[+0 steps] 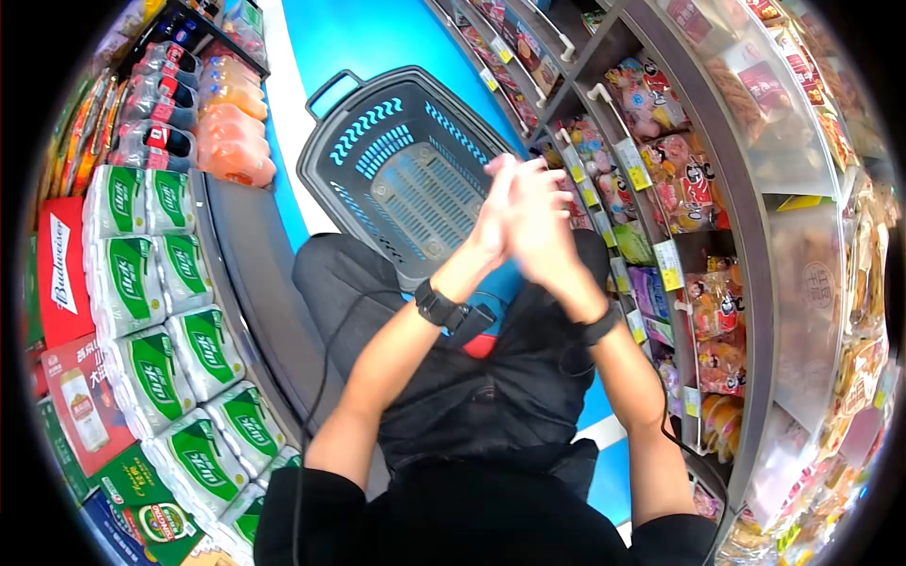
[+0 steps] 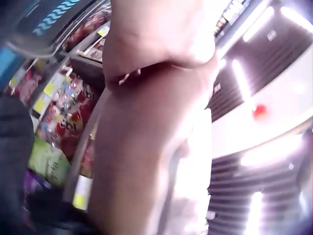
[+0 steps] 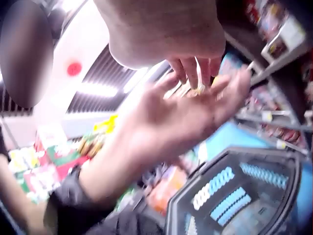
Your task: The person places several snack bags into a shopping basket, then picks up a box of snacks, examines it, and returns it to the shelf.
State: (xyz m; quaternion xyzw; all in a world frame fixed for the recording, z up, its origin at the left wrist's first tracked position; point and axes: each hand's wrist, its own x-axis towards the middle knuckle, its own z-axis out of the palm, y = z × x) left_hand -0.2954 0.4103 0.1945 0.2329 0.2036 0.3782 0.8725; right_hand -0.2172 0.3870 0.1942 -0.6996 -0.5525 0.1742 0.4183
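While the bare left hand [image 1: 493,219] and the bare right hand [image 1: 540,231] meet over the person's lap, the fingers of both look extended and loosely spread, one palm laid across the other; motion blurs the right fingers, and I cannot tell how firmly the palms press; no object shows between them. Just beyond the fingertips and to their left sits the dark grey plastic basket with wavy slots [image 1: 412,104], upright on the glossy blue floor [image 1: 311,38]; its near right rim lies close to the fingers, yet neither hand appears to grip it. Well off to the fingers' right stand shelves of bright, clear-wrapped sweets [image 1: 684,170]; farther to their left are white-and-green plastic-wrapped packs [image 1: 151,368].

The step in hand looks like a pause between handlings, perhaps a rub or clap of the palms; whatever is to be handled, the next move would call for parting the hands, then settling the fingers on a rim or a pack before closing them.
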